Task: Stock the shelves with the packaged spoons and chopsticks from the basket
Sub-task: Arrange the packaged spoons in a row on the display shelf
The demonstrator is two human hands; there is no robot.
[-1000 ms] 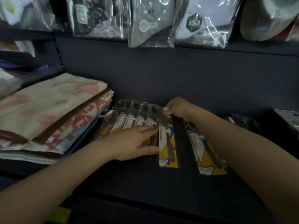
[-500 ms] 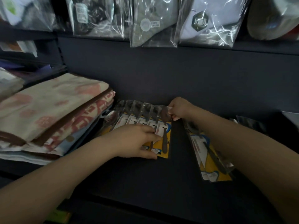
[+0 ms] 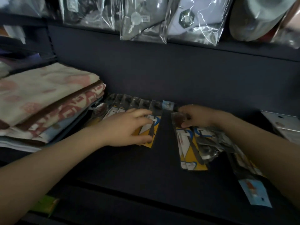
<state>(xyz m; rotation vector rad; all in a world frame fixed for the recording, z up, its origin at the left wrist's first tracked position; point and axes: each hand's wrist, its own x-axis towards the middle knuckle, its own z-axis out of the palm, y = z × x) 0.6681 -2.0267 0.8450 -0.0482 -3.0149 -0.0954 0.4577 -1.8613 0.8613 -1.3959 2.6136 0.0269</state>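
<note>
A fanned row of packaged spoons (image 3: 129, 101) on yellow cards lies at the back of the dark shelf (image 3: 146, 172). My left hand (image 3: 128, 127) lies palm down on the row, fingers and thumb spanning its rightmost pack. A second, loose pile of spoon packs (image 3: 190, 153) sits to the right, and my right hand (image 3: 194, 116) pinches the top of it. A small blue header card (image 3: 168, 105) shows between my hands. A long pack with a blue end (image 3: 254, 192), probably chopsticks, lies under my right forearm. The basket is out of sight.
Folded patterned towels (image 3: 48, 101) are stacked at the left, touching the spoon row. Bagged goods (image 3: 146, 18) hang from the shelf above. White packs (image 3: 282, 122) sit at the far right. Something green (image 3: 47, 205) shows below the shelf's front edge.
My right hand has left the right end of the spoon row and moved right onto the loose pile. My left hand has stayed on the row.
</note>
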